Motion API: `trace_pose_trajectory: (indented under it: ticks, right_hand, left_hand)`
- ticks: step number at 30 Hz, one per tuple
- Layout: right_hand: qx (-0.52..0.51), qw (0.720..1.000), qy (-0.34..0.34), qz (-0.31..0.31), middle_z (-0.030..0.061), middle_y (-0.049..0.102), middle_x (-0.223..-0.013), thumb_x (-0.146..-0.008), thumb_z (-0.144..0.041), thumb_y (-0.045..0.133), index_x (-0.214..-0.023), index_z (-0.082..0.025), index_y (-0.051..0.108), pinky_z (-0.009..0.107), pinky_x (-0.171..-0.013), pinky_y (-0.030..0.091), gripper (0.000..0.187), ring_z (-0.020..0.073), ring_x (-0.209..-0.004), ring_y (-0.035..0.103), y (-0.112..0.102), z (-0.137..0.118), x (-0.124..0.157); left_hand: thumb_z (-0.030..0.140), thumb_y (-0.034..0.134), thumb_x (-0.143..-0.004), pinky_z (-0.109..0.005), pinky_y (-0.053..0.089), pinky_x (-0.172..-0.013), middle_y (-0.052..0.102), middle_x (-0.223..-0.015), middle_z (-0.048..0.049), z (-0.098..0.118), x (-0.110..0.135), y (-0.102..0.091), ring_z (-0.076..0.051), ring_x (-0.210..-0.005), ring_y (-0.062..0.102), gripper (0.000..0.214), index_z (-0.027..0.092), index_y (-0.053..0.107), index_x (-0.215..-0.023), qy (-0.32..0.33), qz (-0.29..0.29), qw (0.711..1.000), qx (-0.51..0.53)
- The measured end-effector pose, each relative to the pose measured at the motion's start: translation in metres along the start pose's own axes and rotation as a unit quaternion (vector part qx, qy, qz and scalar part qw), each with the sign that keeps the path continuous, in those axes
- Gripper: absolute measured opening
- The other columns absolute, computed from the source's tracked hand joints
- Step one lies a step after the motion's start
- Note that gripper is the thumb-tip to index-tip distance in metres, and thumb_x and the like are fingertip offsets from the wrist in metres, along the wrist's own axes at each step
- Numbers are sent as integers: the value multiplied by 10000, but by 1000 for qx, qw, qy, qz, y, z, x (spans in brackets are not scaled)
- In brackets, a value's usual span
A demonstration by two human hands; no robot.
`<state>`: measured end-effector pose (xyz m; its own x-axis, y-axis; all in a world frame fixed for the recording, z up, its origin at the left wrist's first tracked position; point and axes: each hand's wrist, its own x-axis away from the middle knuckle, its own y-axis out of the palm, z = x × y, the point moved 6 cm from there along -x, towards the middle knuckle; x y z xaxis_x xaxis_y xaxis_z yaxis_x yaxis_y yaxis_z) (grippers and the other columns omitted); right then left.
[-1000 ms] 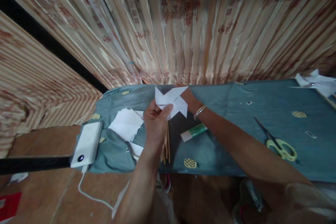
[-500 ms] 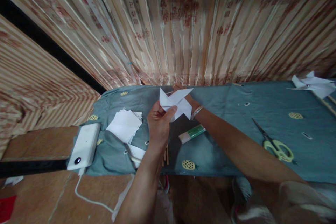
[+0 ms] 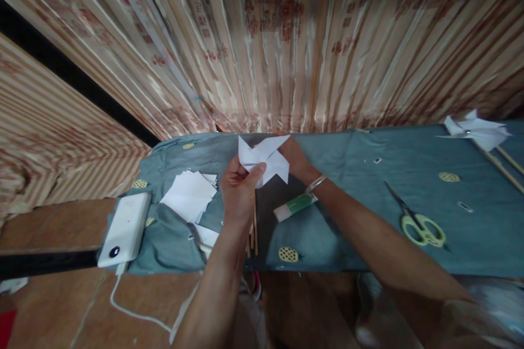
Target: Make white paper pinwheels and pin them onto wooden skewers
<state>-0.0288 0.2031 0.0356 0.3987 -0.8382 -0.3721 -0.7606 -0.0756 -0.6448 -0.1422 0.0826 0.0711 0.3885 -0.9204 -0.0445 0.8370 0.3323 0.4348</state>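
Observation:
A white paper pinwheel [image 3: 271, 168] is pinched in my left hand [image 3: 240, 188], the thumb lying across its front near the middle. My right hand [image 3: 297, 159], with a silver bracelet at the wrist, is behind the pinwheel's right side. The paper covers its fingers, so I cannot see what they hold. Just below that wrist lies a green and white glue stick [image 3: 295, 207]. Several thin wooden sticks [image 3: 256, 232] lie partly under my left forearm. A stack of white paper squares [image 3: 188, 193] rests left of my left hand.
Scissors with light green handles [image 3: 421, 226] lie on the blue-green cloth [image 3: 347, 251] at right. Another white pinwheel [image 3: 483, 131] on a stick is at far right. A white power bank [image 3: 125, 229] with a cable [image 3: 135, 313] sits at the left edge. A striped curtain [image 3: 278, 65] hangs behind.
The view has shifted slightly, so everything sits further left. My right hand has drawn a little to the right and nearer, relative to the pinwheel. My left hand keeps its pinch.

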Motion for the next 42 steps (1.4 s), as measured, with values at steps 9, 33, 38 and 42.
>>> trace_pose_trajectory:
  ticks: [9,33,38,42]
  right_hand:
    - [-209,965,144,61,69,708,-1113,-859,-363,544,-793,-197,677,359,-892,508,224,211,-1039,661,-45,19,76]
    - [106,981,153,46,96,700,-1161,-898,-281,533,-983,-236,715,465,-1020,477,206,269,-1137,636,-126,21,231]
    - [123,964,227,69,54,775,-922,-902,-290,519,-934,-236,736,341,-762,537,226,240,-839,724,-131,23,228]
    - [130,959,249,31,22,749,-738,-886,-298,551,-845,-237,742,295,-618,471,205,212,-677,701,-124,28,219]
  left_hand:
    - [213,843,-575,-218,530,-659,746,-766,11,-2,0,5,-114,-641,664,296,163,700,-830,1,-4,1000,-4]
    - [201,829,-593,-238,524,-655,740,-804,4,-65,46,73,-128,-681,660,305,193,718,-878,-89,-135,986,-42]
    - [198,827,-602,-235,518,-656,736,-796,3,-69,50,78,-126,-679,661,278,189,718,-858,-95,-139,985,-45]
    - [195,825,-590,-248,532,-656,735,-770,8,-70,52,79,-136,-670,663,260,189,715,-825,-95,-143,984,-51]
